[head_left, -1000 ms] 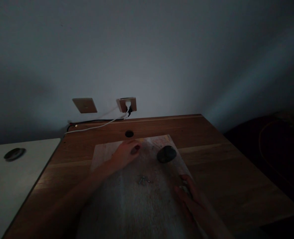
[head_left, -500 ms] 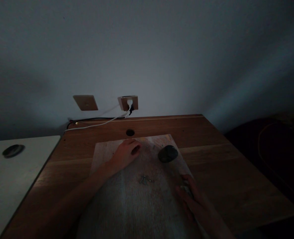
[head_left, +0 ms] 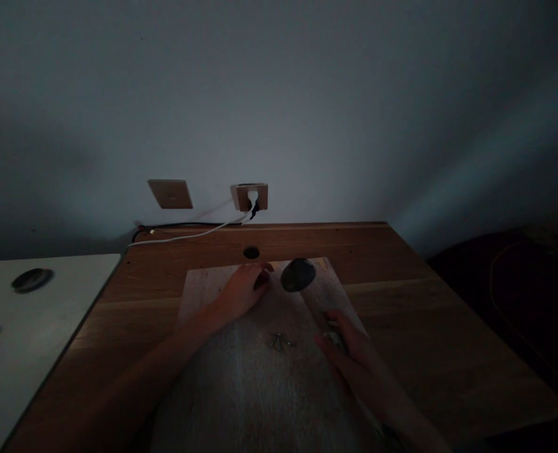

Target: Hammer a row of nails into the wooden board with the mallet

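A pale board [head_left: 241, 384] is lying on the wooden counter [head_left: 429, 314], its far edge falling just short of a round dark hole [head_left: 251, 252] near the counter's far edge. Along the counter's far-left corner a white cable [head_left: 184, 238] and a black cable [head_left: 189, 224] are trailing, leading up to a plug [head_left: 253, 199] that is sitting in a wall socket [head_left: 262, 196]; a square wall plate [head_left: 171, 195] is showing left of it. Beyond the counter's left edge a white surface [head_left: 5, 333] is carrying a dark round item [head_left: 32, 280]. A few nails [head_left: 281, 341] are lying loosely crossed around the middle of the board, left of the right hand [head_left: 354, 352].

The mallet [head_left: 298, 275] is standing out over the board's far part, its dark head near the far-right corner; whether it is touching the board cannot be told. Its long axis is running slantwise, the handle [head_left: 312, 307] slanting back to the right hand near the board's right edge, and the head is pointing toward the far edge. The right grip is closing around the handle. The left hand [head_left: 243, 292] is curving near the far edge, just left of the mallet's head; whether its grip is pinching anything cannot be told in this dimness.
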`<state>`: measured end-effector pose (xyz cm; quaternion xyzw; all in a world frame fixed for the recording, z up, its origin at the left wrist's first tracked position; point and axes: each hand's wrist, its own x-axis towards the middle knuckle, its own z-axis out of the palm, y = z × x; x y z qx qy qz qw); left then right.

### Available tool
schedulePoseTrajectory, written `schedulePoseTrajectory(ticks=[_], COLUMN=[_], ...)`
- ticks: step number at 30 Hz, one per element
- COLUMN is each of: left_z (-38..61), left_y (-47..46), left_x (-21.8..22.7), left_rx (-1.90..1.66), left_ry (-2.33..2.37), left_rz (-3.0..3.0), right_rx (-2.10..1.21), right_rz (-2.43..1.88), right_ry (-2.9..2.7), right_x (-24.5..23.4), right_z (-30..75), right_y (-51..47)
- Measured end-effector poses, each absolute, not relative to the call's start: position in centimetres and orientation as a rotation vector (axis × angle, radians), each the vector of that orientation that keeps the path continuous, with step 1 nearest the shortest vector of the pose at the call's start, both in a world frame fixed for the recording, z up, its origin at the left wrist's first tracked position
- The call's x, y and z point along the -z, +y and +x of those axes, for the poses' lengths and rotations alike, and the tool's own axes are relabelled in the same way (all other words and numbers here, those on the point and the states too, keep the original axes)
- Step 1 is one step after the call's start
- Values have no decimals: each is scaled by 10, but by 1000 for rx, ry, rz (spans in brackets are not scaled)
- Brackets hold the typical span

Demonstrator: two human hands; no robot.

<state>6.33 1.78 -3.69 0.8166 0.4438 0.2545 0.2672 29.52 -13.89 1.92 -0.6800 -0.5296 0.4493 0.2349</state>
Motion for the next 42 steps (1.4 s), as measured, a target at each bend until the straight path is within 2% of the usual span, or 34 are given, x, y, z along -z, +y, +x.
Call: schedulePoseTrajectory(ticks=[8, 26, 30, 35, 42], left_z=[63, 59, 44, 44, 63], left_y=[15, 17, 3, -42, -71], left_x=[30, 27, 12, -4, 0], left_rx=[-701, -663, -520, -315, -326], left_ry=[1177, 1160, 1089, 719, 586], left_rz=[2099, 2083, 2352, 2959, 3250], right_rx=[-1278, -1286, -1279, -1229, -1140], right_rz=[-1835, -1838, -1860, -1875, -1963], right_ry=[-1575, -1613, -1554, -1468, -1425], right_x=[-37, -31, -25, -12, -1], right_z=[272, 268, 276, 296, 313], right_y=[-119, -117, -125, -144, -161])
